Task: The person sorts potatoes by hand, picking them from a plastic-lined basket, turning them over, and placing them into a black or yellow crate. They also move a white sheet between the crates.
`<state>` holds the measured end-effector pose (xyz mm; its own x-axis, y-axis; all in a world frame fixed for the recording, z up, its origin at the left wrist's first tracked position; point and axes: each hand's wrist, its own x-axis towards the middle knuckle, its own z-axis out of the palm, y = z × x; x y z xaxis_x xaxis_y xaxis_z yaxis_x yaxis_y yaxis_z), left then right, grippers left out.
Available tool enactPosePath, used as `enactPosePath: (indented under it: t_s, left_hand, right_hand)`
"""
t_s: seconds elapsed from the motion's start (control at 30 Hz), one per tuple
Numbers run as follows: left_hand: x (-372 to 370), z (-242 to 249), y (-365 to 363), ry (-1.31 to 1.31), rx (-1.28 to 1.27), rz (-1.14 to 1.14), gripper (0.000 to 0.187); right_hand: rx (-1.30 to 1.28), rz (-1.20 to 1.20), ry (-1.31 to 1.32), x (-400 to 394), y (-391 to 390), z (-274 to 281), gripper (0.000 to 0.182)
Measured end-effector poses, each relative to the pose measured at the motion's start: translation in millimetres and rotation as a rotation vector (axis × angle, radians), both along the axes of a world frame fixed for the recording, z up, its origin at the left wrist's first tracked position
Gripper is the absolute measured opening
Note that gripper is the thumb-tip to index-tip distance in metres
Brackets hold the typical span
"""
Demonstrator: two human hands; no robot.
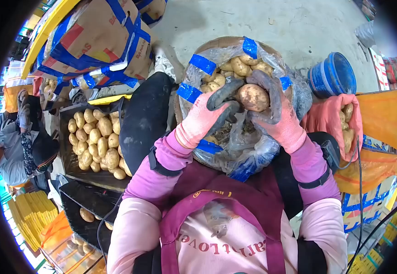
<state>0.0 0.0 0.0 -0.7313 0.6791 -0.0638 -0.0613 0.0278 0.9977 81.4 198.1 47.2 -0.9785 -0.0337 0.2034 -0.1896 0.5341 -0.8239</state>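
Both my hands wear pink gloves with dark grey fingers. They hold one brown potato point(253, 97) between them above a plastic-lined basket point(271, 150). My right hand point(276, 112) wraps the potato from the right and top. My left hand point(210, 114) closes on its left side. The basket's clear plastic liner is taped with blue strips and holds more potatoes point(239, 67) at its far side.
A dark crate point(66, 162) of several potatoes sits to my left, with another dark tray point(82, 198) below it. Taped cardboard boxes point(98, 36) lie at upper left. A blue bucket point(333, 75) and a pink sack point(333, 116) of potatoes stand at right. Another person point(22, 141) crouches at far left.
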Motion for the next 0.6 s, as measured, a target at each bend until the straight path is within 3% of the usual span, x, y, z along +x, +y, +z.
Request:
enactPosePath:
  t_s: [0.1,0.17,0.4,0.47,0.5,0.53,0.6]
  left_hand:
    - [14.2,-0.7,14.9,-0.208,0.103,-0.048,0.048]
    - [13.8,-15.0,15.9,-0.053,0.119,0.055,0.050]
    - [5.2,5.8,3.9,0.128,-0.090,0.137,0.044]
    - [-1.3,-4.9,1.0,0.116,-0.037,0.104,0.043]
    - [-3.3,-0.4,0.6,0.107,0.014,0.067,0.041]
    - [-0.8,4.8,1.2,-0.210,0.181,-0.012,0.040]
    - [1.7,18.6,5.7,-0.237,0.131,-0.017,0.040]
  right_hand:
    - [0.207,0.006,0.045,8.4,3.1,8.7,0.087]
    - [0.323,-0.010,0.071,7.3,-2.6,6.0,0.086]
    - [0.302,0.006,0.083,2.5,-12.9,-4.4,0.083]
    - [0.049,0.017,-0.065,3.2,-13.3,-1.7,0.082]
    - [0.048,0.021,-0.064,1.6,-11.7,-0.6,0.082]
    - [0.114,0.009,-0.006,-0.3,-8.5,0.6,0.082]
    - [0.185,-0.012,0.050,0.4,-4.7,0.8,0.083]
